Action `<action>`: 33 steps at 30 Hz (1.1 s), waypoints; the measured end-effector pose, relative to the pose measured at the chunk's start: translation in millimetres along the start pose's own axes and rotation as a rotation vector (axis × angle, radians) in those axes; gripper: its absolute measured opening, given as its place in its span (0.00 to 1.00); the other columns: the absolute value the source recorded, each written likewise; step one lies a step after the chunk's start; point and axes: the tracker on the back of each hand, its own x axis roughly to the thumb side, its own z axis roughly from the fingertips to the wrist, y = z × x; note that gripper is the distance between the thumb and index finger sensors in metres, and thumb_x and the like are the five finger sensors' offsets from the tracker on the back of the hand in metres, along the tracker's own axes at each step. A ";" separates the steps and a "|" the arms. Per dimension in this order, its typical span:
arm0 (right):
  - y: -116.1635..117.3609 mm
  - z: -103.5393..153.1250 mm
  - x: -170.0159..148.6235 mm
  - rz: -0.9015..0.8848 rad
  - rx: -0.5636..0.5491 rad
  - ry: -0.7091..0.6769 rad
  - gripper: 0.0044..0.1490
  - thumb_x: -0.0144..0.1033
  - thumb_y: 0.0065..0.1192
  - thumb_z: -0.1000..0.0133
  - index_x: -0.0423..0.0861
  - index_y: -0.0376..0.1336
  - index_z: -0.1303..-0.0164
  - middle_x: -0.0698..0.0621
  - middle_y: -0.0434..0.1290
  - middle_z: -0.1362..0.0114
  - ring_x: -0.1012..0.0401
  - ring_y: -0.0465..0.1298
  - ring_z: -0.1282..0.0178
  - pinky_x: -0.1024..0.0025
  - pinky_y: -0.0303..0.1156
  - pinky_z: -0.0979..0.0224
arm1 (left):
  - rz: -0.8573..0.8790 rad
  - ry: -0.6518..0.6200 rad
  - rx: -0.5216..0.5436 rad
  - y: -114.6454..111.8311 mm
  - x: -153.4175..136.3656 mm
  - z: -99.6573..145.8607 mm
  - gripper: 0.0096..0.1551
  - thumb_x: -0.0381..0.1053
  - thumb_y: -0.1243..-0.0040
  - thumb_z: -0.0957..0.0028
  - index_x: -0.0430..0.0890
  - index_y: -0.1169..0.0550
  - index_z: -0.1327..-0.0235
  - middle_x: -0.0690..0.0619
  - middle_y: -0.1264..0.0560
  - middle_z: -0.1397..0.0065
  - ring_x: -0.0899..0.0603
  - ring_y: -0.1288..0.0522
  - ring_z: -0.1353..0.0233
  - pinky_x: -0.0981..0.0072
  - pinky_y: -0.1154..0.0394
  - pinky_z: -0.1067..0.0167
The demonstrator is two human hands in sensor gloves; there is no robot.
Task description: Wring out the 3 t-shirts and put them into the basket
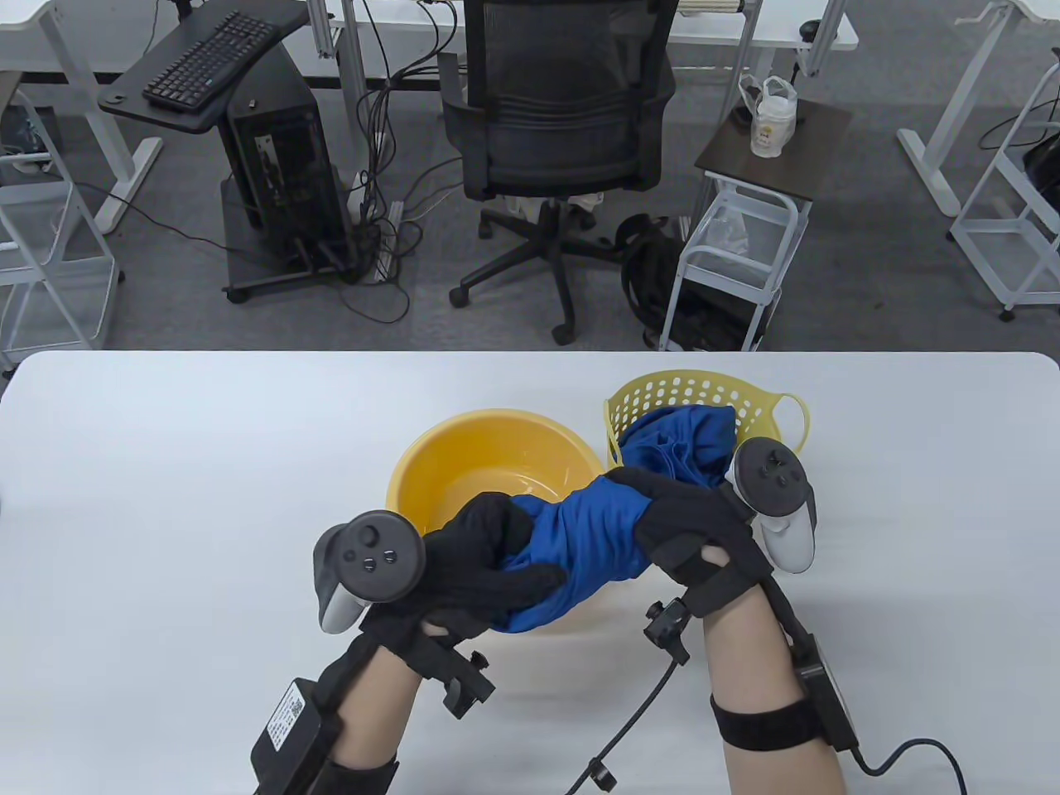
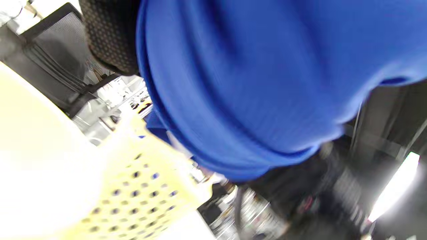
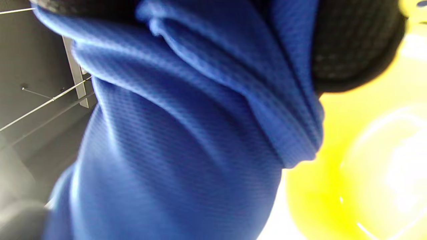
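Now both hands grip one blue shirt (image 1: pixel 580 538) above the table (image 1: pixel 166 497), twisted into a thick roll between them. The left hand (image 1: pixel 480 555) has its fingers curled round the roll's near end, thumb laid across the cloth. The right hand (image 1: pixel 687 517) is wrapped round the far end, knuckles up. The roll hangs over the near rim of the yellow basin (image 1: pixel 464 464), which sits at the middle of the table. More blue cloth (image 1: pixel 679 443) fills the perforated yellow basket (image 1: pixel 687 389) just right of the basin; whether that is the tail of the held shirt or another one, I cannot tell.

From the left wrist view, the blue fabric (image 2: pixel 250 76) fills most of the frame, with a gloved fingertip (image 2: pixel 110 40) pressed against it at the top and the basket's holed wall (image 2: pixel 140 196) blurred below. From the right wrist view, folds of the shirt (image 3: pixel 186 133) run down the frame, a gloved finger (image 3: pixel 353 46) clamps them at upper right, and the basin (image 3: pixel 367 166) glows yellow beyond.

Past the table stand an office chair (image 1: pixel 563 108) and a small cart (image 1: pixel 745 240).
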 end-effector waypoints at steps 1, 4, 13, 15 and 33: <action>-0.1 -0.4 0.1 0.027 -0.003 0.002 0.29 0.37 0.72 0.37 0.27 0.71 0.39 0.25 0.76 0.44 0.36 0.82 0.61 0.58 0.82 0.65 | -0.048 0.012 -0.074 -3.5 3.2 -1.2 0.58 0.77 0.29 0.51 0.56 0.49 0.21 0.43 0.34 0.21 0.32 0.28 0.24 0.39 0.26 0.30; 2.6 -2.1 0.3 0.051 -0.001 0.000 0.29 0.37 0.73 0.38 0.26 0.72 0.40 0.25 0.77 0.47 0.38 0.81 0.64 0.62 0.82 0.68 | -0.115 -0.013 -0.122 -10.6 5.1 -4.6 0.65 0.69 0.28 0.45 0.63 0.62 0.19 0.41 0.39 0.16 0.30 0.32 0.20 0.35 0.29 0.28; 12.5 -6.6 -6.9 -0.025 -0.097 0.023 0.29 0.36 0.71 0.37 0.25 0.71 0.40 0.26 0.76 0.52 0.43 0.81 0.71 0.69 0.81 0.74 | -0.122 0.035 0.066 -32.7 -1.0 -3.4 0.39 0.63 0.55 0.33 0.64 0.53 0.12 0.33 0.41 0.15 0.27 0.33 0.24 0.32 0.31 0.33; 10.9 -3.7 -4.4 -0.099 -0.104 0.027 0.30 0.35 0.72 0.37 0.24 0.70 0.40 0.25 0.76 0.52 0.42 0.81 0.72 0.69 0.82 0.74 | -0.173 0.026 0.105 -37.4 2.6 -3.2 0.51 0.82 0.57 0.44 0.63 0.55 0.13 0.33 0.42 0.15 0.27 0.33 0.25 0.32 0.32 0.32; 34.1 -2.5 13.8 -0.481 -0.025 -0.384 0.34 0.20 0.60 0.34 0.35 0.56 0.16 0.20 0.56 0.18 0.23 0.66 0.33 0.32 0.70 0.37 | 0.680 0.115 0.125 9.5 -61.8 2.1 0.46 0.68 0.31 0.40 0.71 0.47 0.18 0.36 0.33 0.20 0.34 0.23 0.31 0.38 0.22 0.37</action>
